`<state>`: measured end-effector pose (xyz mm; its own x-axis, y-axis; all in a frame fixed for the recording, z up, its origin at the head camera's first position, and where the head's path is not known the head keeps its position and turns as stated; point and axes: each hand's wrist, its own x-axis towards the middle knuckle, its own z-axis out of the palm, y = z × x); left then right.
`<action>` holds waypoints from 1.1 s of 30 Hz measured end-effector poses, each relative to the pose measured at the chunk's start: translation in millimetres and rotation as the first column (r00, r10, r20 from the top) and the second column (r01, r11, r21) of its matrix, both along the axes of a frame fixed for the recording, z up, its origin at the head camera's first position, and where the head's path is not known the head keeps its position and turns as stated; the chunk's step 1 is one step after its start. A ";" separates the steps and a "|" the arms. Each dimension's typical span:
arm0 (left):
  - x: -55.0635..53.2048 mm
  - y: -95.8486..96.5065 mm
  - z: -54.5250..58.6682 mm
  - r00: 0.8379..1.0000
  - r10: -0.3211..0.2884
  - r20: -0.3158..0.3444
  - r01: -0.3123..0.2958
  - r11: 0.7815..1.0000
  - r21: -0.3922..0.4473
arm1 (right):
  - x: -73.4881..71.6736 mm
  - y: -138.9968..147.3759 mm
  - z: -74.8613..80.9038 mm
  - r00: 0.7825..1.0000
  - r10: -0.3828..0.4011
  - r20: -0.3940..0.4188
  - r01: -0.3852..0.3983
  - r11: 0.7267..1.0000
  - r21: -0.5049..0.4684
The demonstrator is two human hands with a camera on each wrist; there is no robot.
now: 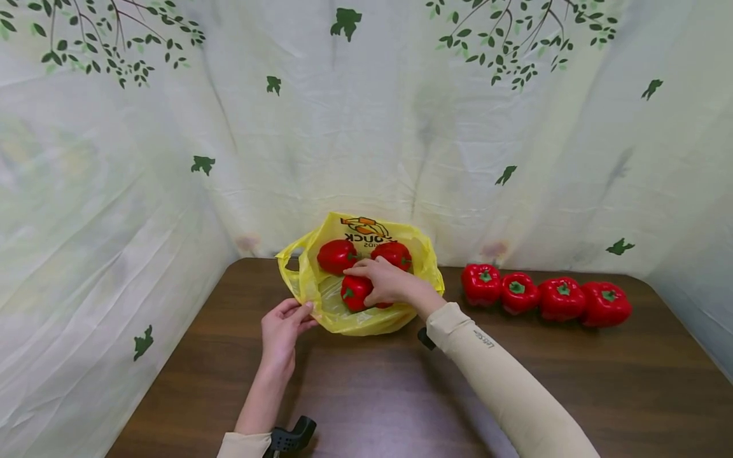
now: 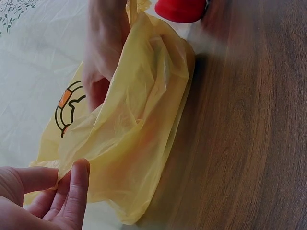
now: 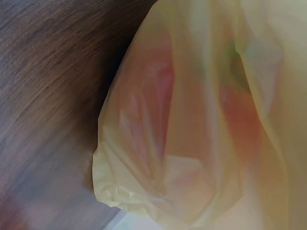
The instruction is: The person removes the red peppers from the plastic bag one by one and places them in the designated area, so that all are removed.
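A yellow plastic bag (image 1: pixel 356 324) lies open on the table with several red bell peppers inside; two of them, a left pepper (image 1: pixel 336 256) and a right pepper (image 1: pixel 395 254), rest toward the back. My left hand (image 1: pixel 280 331) pinches the bag's near-left rim between thumb and fingers, as the left wrist view also shows. Reaching in over the right side, my right hand (image 1: pixel 389 280) grips a bell pepper (image 1: pixel 354 294) with a green stem. Another pepper is mostly hidden under that hand. In the right wrist view, red and green show through the bag's plastic (image 3: pixel 192 120).
To the right of the bag, a row of several red bell peppers (image 1: pixel 562 298) stands on the brown wooden table (image 1: pixel 366 394). A pale curtain (image 1: pixel 366 127) printed with leaves hangs behind the table's far edge and along its sides.
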<state>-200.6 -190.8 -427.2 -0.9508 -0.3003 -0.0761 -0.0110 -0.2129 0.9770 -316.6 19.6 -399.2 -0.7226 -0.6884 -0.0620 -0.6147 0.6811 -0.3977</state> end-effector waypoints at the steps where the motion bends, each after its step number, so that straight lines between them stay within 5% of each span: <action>1: -0.1 0.2 -0.1 1.000 0.001 -0.001 -0.001 1.000 -0.001 | 0.2 0.1 -0.1 1.000 -0.001 0.003 0.001 1.000 0.002; 8: -0.4 0.8 -1.6 1.000 0.005 0.003 -0.005 1.000 0.001 | 2.1 1.3 -1.9 1.000 -0.008 0.030 0.009 1.000 -0.023; 23: 0.3 0.9 -1.7 1.000 0.001 -0.006 -0.001 1.000 0.007 | 4.6 -0.2 -11.0 0.998 -0.029 -0.052 0.024 0.995 -0.094; 33: 0.2 -0.8 0.3 1.000 -0.004 -0.011 0.004 1.000 0.000 | 13.7 4.7 -4.7 0.991 -0.079 -0.106 0.053 0.971 -0.231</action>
